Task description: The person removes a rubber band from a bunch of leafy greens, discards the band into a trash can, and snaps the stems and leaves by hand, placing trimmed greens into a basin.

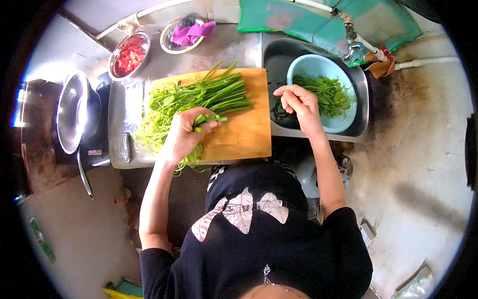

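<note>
A pile of leafy green stems (219,92) lies across the wooden cutting board (249,142), its leaves hanging past the left edge. My left hand (186,132) is closed around a small bunch of green stems (210,119) over the lower left part of the board. Over the sink's left side, beside the light blue basin (343,122), my right hand (298,102) has its fingers curled with the index finger partly extended; whether anything small is between them cannot be made out. More greens (326,94) rest inside the basin.
A knife (127,147) lies left of the board. Behind it stand a metal bowl of red pieces (129,57) and a bowl with a purple cloth (191,34). A pan (73,112) is at far left. The sink (367,119) has a tap (352,50) behind.
</note>
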### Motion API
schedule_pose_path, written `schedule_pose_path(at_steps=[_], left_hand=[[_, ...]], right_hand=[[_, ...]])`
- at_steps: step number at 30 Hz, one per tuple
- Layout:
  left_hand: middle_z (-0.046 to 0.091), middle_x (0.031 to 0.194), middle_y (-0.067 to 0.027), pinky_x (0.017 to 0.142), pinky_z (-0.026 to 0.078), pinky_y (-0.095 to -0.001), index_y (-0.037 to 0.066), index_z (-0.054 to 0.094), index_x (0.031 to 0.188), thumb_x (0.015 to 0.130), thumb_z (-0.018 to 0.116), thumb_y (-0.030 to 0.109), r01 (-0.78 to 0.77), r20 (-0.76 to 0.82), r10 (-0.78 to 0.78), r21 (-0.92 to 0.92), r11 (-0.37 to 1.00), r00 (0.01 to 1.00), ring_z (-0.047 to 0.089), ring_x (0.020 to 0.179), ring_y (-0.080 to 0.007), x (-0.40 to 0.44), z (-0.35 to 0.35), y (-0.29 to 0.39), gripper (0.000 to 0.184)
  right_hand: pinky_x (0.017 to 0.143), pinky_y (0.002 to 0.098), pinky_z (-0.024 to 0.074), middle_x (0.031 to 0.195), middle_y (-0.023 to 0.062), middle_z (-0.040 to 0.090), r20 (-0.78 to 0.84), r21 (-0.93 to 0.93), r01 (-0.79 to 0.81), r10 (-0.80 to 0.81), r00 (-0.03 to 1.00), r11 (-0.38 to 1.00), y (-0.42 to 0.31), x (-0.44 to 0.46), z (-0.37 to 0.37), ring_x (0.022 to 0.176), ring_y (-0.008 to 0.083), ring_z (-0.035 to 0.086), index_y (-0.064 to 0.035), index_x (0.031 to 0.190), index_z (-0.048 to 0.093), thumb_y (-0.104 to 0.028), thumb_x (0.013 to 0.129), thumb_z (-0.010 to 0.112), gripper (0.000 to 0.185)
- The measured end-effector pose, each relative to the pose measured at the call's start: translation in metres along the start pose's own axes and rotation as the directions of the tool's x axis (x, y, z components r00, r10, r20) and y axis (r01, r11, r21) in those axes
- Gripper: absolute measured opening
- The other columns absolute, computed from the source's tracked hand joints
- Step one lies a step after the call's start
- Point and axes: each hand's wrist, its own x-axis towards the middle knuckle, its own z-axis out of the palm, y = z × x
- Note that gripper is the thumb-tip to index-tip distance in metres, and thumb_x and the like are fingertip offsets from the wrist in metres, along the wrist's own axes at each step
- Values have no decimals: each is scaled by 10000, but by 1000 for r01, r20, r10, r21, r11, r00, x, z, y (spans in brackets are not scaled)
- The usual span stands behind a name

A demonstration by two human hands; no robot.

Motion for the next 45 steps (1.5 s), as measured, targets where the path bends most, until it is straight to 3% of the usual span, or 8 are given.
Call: schedule_pose_path(at_steps=[2, 5, 8, 10, 14, 27, 35, 45], left_hand=[[699, 882, -129, 731, 494, -306, -10, 655, 978, 836, 702, 75, -85, -20, 86, 55, 995, 996, 659, 816, -154, -1, -2, -1, 172], [695, 960, -133, 792, 488, -323, 1, 655, 1020, 852, 685, 85, -86, -18, 86, 17, 996, 996, 658, 882, -172, -7, -3, 1, 190], [693, 987, -131, 811, 492, -327, 15, 652, 1069, 863, 671, 81, -102, -20, 104, 66, 993, 994, 661, 888, -184, -12, -4, 11, 217], [705, 998, -80, 853, 475, -304, 49, 669, 1075, 873, 622, 48, 155, 67, -151, -53, 987, 986, 648, 928, -169, -14, -5, 28, 208], [707, 992, -73, 856, 478, -300, 50, 673, 1059, 850, 646, 34, -102, -26, 105, 108, 989, 994, 649, 932, -159, -22, -8, 19, 211], [655, 837, -192, 712, 499, -345, -9, 668, 1005, 825, 691, 104, -146, -101, 171, 215, 966, 980, 651, 748, -276, -1, 20, -12, 214], [617, 682, -182, 605, 479, -347, -9, 659, 987, 840, 715, 158, -14, -29, 17, 118, 993, 999, 564, 566, -212, -2, 18, -11, 229], [590, 638, -136, 567, 459, -331, 1, 649, 979, 850, 676, 111, -116, 41, 114, 65, 991, 993, 521, 540, -177, 0, 24, -2, 172]], right_hand=[[603, 251, 417, 772, 46, 587, -54, -155, -37, 29, 998, 987, 33, 3, -21, 658, 137, 529, -14, 1005, 667, -157, 945, 576, 179], [799, 387, 522, 998, 110, 686, 121, -934, 255, -449, 885, 252, 72, 6, -36, 925, 317, 648, -88, 1013, 692, -72, 817, 653, 200], [769, 371, 526, 931, 93, 677, -55, -713, 194, -330, 943, 674, 64, 4, 10, 880, 277, 652, -72, 919, 661, -61, 832, 644, 89], [738, 367, 529, 871, 70, 666, 128, -764, 359, -419, 899, 536, 63, 5, 39, 848, 259, 643, -64, 869, 639, -83, 818, 665, 60], [712, 377, 520, 908, 82, 567, 265, -890, 365, -343, 901, 272, 99, 10, 67, 890, 281, 578, -63, 914, 618, -95, 786, 695, 153], [630, 355, 490, 760, 82, 625, 242, -636, 519, -491, 837, 571, 7, -12, 73, 695, 262, 616, -62, 864, 639, -40, 743, 727, 151], [692, 322, 507, 916, 136, 670, 201, -458, 281, -209, 957, 844, -11, -17, 49, 762, 243, 642, -10, 1050, 643, -6, 838, 649, 212], [627, 432, 472, 726, 136, 588, 426, -656, 494, -260, 867, 571, -18, -14, 74, 713, 349, 608, -43, 860, 547, -117, 863, 630, 112]])
